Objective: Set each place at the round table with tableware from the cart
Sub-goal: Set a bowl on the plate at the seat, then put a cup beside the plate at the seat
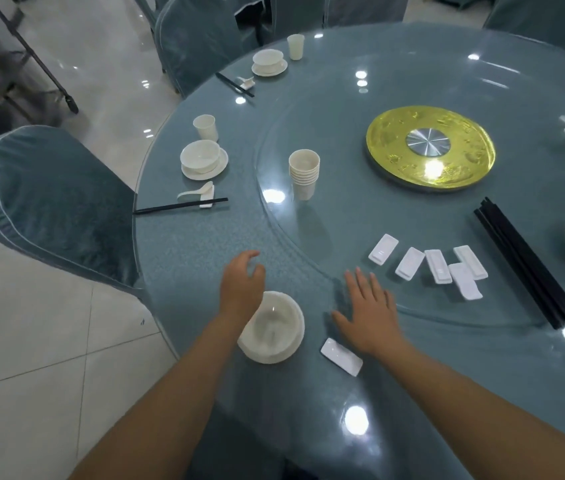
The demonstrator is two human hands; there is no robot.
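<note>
two places look fully set, at 9 and 11 o'clock on the round table [204, 237]. the near place at 6 has only a bowl on its plate [272, 332] and one rest [341, 356]. left hand [241, 284] and right hand [367, 311] hover relaxed, holding nothing; stacked cups [304, 174], rests [430, 266] and chopsticks [527, 263] wait toward 3.

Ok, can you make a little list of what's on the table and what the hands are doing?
left hand: open, above the bowl, holding nothing
right hand: open, fingers spread, holding nothing
chopstick rest: beside the bowl
stack of cups: on the glass turntable
spare rests: five
loose chopsticks: one bundle
</note>
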